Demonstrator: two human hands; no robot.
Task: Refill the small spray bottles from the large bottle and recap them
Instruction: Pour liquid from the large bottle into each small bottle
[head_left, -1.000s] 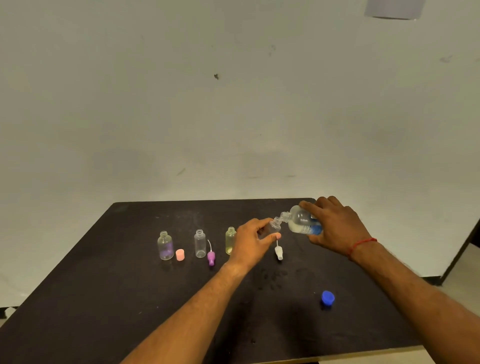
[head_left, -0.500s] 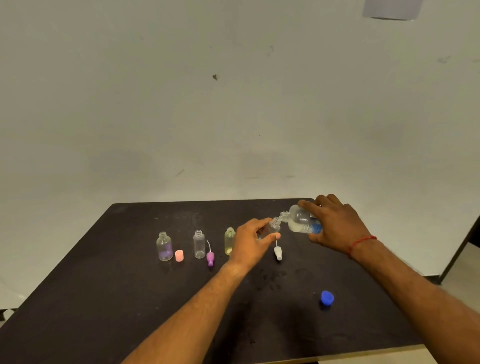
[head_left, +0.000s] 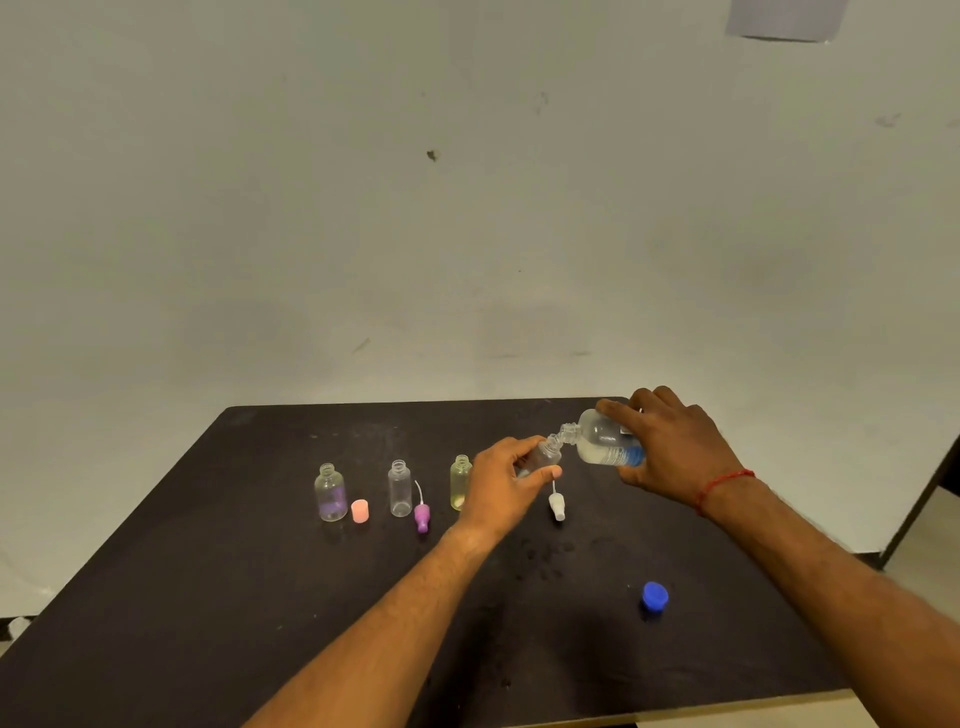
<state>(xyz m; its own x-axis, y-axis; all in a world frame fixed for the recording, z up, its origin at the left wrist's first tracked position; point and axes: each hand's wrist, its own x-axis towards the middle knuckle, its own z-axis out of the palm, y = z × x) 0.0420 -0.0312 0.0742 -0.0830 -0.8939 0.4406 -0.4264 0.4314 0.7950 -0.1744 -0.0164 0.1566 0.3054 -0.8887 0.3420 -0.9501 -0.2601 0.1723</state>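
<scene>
My right hand (head_left: 670, 449) grips the large clear bottle (head_left: 602, 441), tipped on its side with its neck pointing left. Its mouth meets the mouth of a small clear bottle (head_left: 545, 456) that my left hand (head_left: 504, 483) holds tilted above the table. Three more small open bottles stand in a row to the left: a purple-tinted one (head_left: 330, 492), a clear one (head_left: 399, 488) and a yellow-tinted one (head_left: 459, 482), partly hidden by my left hand. Loose on the table lie a pink cap (head_left: 359, 511), a purple spray top (head_left: 422, 515) and a white spray top (head_left: 557, 504).
The blue cap (head_left: 654, 596) of the large bottle lies near the front right of the black table (head_left: 208, 597). Small wet drops mark the tabletop in front of my left hand. A pale wall rises right behind the table's far edge.
Both hands hold almost the same pose with the two bottles mouth to mouth. The view has shifted slightly; nothing on the table has moved.
</scene>
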